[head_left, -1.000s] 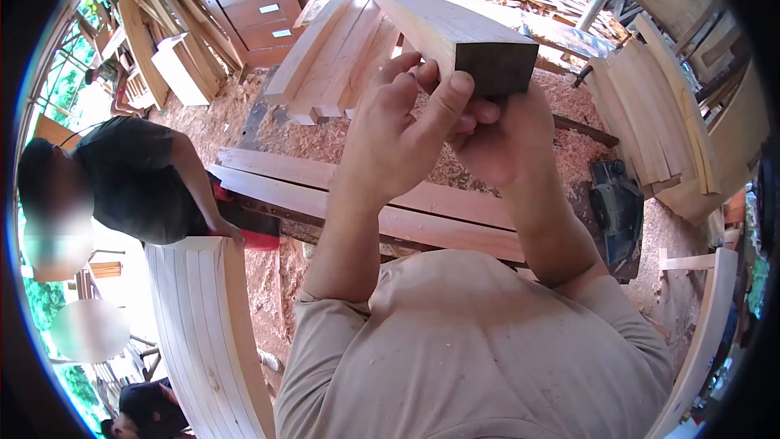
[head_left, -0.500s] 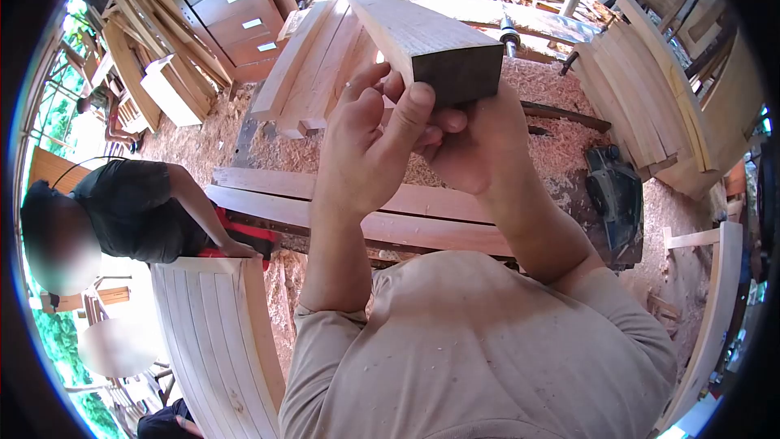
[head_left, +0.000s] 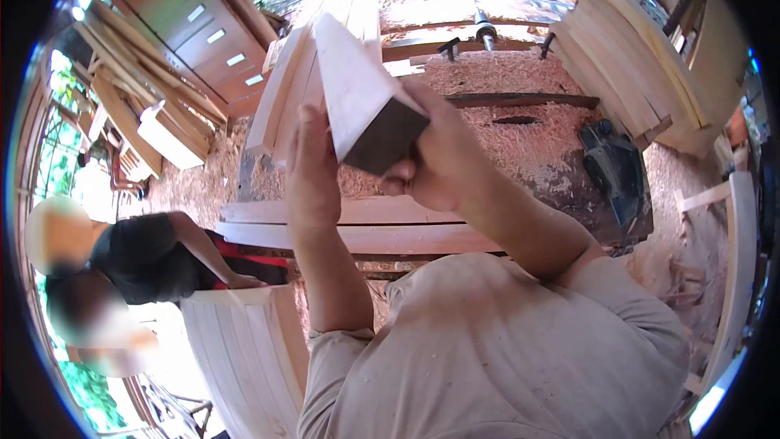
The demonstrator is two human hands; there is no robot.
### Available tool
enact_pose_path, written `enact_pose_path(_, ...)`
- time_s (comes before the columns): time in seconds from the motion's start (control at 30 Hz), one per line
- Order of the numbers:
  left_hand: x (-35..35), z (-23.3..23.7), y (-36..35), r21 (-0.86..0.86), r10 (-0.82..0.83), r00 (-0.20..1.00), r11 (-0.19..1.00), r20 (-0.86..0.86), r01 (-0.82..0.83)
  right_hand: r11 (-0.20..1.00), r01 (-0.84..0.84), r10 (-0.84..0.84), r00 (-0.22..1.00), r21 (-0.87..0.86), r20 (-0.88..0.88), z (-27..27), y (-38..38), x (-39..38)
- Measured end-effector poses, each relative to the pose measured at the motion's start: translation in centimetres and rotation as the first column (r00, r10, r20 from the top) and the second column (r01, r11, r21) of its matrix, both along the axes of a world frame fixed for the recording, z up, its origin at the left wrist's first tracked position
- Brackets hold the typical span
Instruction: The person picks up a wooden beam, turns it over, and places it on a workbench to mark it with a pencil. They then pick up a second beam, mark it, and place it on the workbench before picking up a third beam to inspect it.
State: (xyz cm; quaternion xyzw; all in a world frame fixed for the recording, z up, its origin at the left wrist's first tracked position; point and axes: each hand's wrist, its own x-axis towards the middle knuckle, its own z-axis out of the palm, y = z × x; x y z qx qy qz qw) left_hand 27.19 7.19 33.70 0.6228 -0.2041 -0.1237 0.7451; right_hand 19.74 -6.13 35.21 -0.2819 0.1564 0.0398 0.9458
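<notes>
I hold a long pale wooden plank (head_left: 351, 97) up in front of me, its dark end grain turned toward the camera. My right hand (head_left: 439, 158) grips that near end from the right and below. My left hand (head_left: 313, 171) lies flat along the plank's left side, fingers pointing up. The plank is rotated so one corner points down, and it stretches away over the workbench (head_left: 520, 154), which is covered in wood shavings.
An electric planer (head_left: 613, 167) sits on the bench at right. Curved slats (head_left: 642, 57) are stacked at far right, boards (head_left: 284, 89) at back left. A person in a black shirt (head_left: 154, 256) leans at left, one hand on a pale curved panel (head_left: 244, 341).
I rolled the plank so its end now stands on a corner. My left hand went from curled over the end to flat along the side. The view tilted.
</notes>
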Motion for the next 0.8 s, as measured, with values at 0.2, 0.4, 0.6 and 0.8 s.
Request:
enact_pose_path(0.2,-0.9,-3.1,0.5,-0.155,-0.227,0.903,0.971,-0.365,0.181,0.982,-0.107,0.07,0.973,-0.158,-0.222,-4.0,0.4,-1.6)
enact_pose_path(0.4,-1.9,-3.9,-0.7,-0.454,-0.224,0.843,0.891,-0.49,-0.028,0.54,0.305,0.09,0.906,-0.784,0.414,-5.0,0.0,-2.7)
enact_pose_path(0.6,-3.5,-6.5,-0.7,-0.7,-0.322,0.899,0.713,-0.298,0.023,0.213,0.375,0.201,0.887,-0.902,0.416,-4.2,0.7,-5.5)
enact_pose_path(0.8,-4.5,-11.7,-0.3,-0.912,-0.877,0.371,0.155,-0.304,-0.38,0.176,0.353,0.359,0.846,-0.919,0.394,-7.1,0.8,-6.2)
